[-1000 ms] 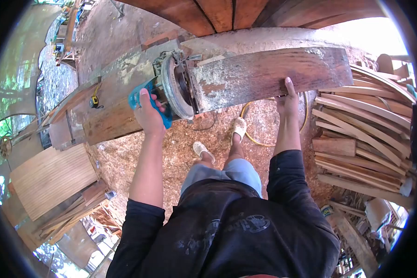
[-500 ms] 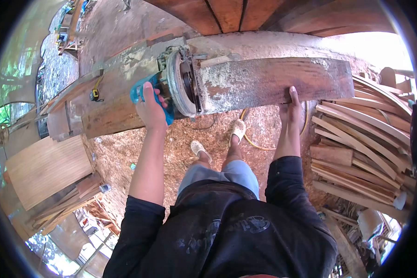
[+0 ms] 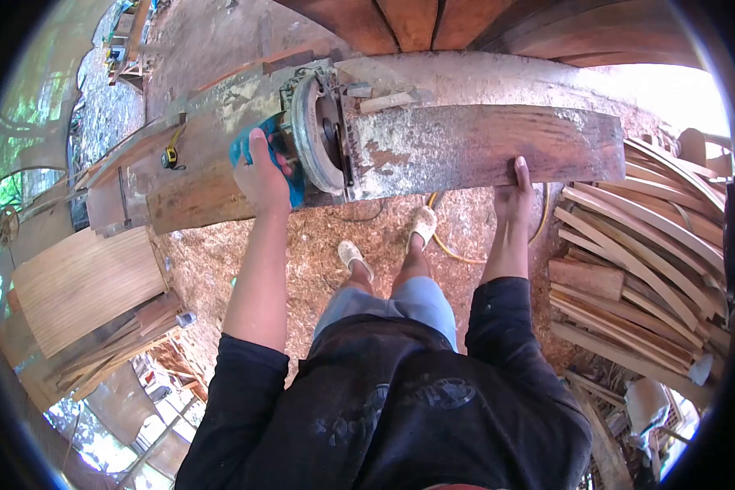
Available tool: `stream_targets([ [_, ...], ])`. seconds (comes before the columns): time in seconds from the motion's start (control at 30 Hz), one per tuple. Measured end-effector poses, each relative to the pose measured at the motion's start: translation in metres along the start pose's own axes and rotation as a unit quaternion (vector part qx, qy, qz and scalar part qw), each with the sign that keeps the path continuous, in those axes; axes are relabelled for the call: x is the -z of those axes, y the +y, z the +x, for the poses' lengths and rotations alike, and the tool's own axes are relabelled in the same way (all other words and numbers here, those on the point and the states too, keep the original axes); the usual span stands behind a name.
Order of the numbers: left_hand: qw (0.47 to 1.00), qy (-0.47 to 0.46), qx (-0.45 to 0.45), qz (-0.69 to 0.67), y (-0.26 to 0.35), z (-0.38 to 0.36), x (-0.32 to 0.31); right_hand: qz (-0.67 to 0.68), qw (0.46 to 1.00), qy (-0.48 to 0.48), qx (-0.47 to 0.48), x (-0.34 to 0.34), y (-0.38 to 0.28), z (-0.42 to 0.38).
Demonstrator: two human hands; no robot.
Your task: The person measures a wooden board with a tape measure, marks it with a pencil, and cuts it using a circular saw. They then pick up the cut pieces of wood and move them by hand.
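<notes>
My left hand [image 3: 263, 175] is wrapped round the teal handle of a circular saw [image 3: 317, 135], thumb on top. The saw rests across a long weathered plank; its round guard hides the blade and any cut. To the right of the saw, the plank's dusty right part [image 3: 482, 147] reaches out over the floor. My right hand [image 3: 516, 188] grips the near edge of this part, thumb on the upper face and fingers hidden underneath. The plank's left part [image 3: 200, 196] lies on a work surface on the other side of the saw.
A yellow tape measure [image 3: 170, 157] lies left of the saw. Curved wood strips [image 3: 637, 237] are stacked at the right. A ribbed wooden panel [image 3: 90, 286] is at the left. A yellow hose [image 3: 457, 255] runs over the chip-covered floor near my feet.
The view has shifted slightly. My left hand and the saw appear a little higher, while my right hand and the plank's right end appear slightly lower. Both grips are unchanged.
</notes>
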State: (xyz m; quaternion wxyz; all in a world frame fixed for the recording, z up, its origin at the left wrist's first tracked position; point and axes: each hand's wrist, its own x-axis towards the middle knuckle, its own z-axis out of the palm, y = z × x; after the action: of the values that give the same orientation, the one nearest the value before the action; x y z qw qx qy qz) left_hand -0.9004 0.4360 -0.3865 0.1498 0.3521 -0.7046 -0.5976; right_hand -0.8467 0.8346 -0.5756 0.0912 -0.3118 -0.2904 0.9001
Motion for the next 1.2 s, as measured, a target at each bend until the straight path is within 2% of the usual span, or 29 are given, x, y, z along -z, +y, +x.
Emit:
stream_targets([
  [0.47,0.999,0.005,-0.030,0.021,0.000,0.004,-0.003,0.035,0.997,0.022,-0.066,0.028,0.029,0.027],
  [0.57,0.999,0.011,-0.030,0.014,0.000,0.003,-0.004,0.058,0.990,0.037,-0.122,0.040,0.040,0.039],
  [0.67,0.999,0.021,-0.015,0.021,0.002,0.002,-0.007,0.045,0.985,0.101,-0.132,0.031,0.056,0.032],
  [0.93,0.999,0.032,-0.011,0.012,-0.002,0.005,-0.008,0.098,0.956,0.190,-0.202,0.074,0.113,0.033],
  [1.2,1.000,0.028,-0.003,-0.001,-0.006,-0.001,-0.003,0.075,0.928,0.214,-0.296,0.071,0.135,0.038],
])
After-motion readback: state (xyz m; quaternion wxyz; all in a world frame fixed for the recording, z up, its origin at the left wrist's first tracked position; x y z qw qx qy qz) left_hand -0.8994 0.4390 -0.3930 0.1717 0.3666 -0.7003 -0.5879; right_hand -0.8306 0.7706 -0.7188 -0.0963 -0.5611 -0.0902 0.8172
